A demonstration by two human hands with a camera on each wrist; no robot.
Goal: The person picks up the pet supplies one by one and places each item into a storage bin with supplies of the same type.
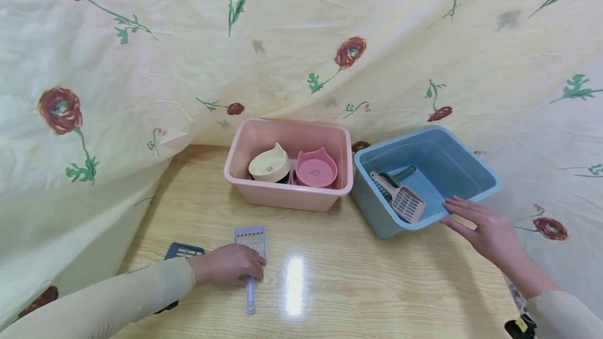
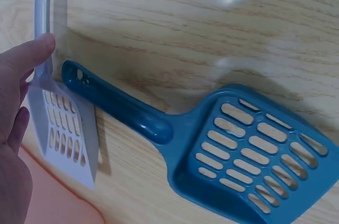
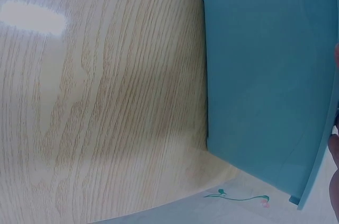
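Note:
My left hand (image 1: 231, 264) grips a lavender litter scoop (image 1: 250, 294) near where the handle meets the slotted blade, thumb across the handle in the left wrist view. Beside it on the table lies a dark blue litter scoop (image 2: 183, 128), partly hidden by my left arm in the head view. At the right, my right hand (image 1: 485, 226) holds the near rim of a blue litter box (image 1: 377, 208), fingers over the edge and thumb outside. Inside that box are a beige litter scoop (image 1: 407, 204) and a dark green handled tool (image 1: 404, 174), partly covered by the scoop.
A pink litter box (image 1: 287, 199) stands at the back, left of the blue one. It contains a cream cat-eared bowl (image 1: 269, 166) and a pink cat-eared bowl (image 1: 316, 169). Flower-patterned cloth (image 1: 188, 67) hangs behind the wood-grain table (image 1: 358, 276) and along its sides.

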